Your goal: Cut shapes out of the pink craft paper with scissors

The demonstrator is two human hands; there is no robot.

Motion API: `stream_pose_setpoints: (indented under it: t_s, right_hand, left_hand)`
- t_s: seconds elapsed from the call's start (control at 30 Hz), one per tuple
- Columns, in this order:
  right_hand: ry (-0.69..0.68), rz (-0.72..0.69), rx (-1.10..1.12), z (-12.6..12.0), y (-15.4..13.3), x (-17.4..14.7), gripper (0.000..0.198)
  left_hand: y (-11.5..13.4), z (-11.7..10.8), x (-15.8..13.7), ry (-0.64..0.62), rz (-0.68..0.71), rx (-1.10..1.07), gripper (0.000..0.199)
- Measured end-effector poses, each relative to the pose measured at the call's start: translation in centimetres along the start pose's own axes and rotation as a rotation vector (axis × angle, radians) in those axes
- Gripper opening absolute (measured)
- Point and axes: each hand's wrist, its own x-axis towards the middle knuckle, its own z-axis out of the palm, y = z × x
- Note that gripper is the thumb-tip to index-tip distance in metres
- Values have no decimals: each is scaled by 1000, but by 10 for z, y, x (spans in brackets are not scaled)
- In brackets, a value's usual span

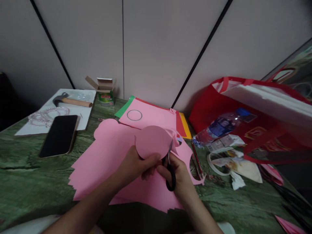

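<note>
My left hand (138, 165) pinches a round pink paper disc (153, 141) near its lower edge, thumb on top. In my right hand (179, 172) is a pair of scissors (171, 178) with black handles, its blades at the disc's right edge. A curled pink paper offcut (174, 136) hangs beside the blades. Beneath both hands lie large pink paper sheets (104, 162) with jagged left and lower edges. A cut pink scrap (188, 156) with curved gaps rests to the right of my right hand.
A phone (59, 136), a hammer (73, 100) and a small open box (106, 96) are at the left. Behind lies coloured paper bearing a black ring (134, 115). A water bottle (219, 126), tape roll (216, 162) and red bag (207, 100) crowd the right side.
</note>
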Motion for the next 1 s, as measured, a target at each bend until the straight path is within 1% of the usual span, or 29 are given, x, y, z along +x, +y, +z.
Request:
stream_pose_setpoints:
  t_s: [0.2, 0.43, 0.57, 0.67, 0.8, 1.0]
  right_hand:
    - [10, 19, -15, 0, -1, 0, 30]
    - [-2, 3, -25, -1, 2, 0, 30]
    - [-36, 3, -16, -1, 1, 1, 28]
    - [-76, -1, 29, 0, -1, 1, 26]
    - [-120, 5, 85, 2, -4, 1, 24]
    - [-114, -2, 71, 2, -3, 1, 27]
  left_hand:
    - [-2, -1, 0, -36, 23, 1, 30]
    - [2, 0, 0, -30, 11, 0, 33]
    - [1, 1, 0, -28, 19, -16, 32]
    - [-2, 2, 0, -37, 17, -34, 33]
    - [-6, 3, 1, -56, 16, -84, 29]
    - [-5, 3, 1, -55, 17, -93, 31]
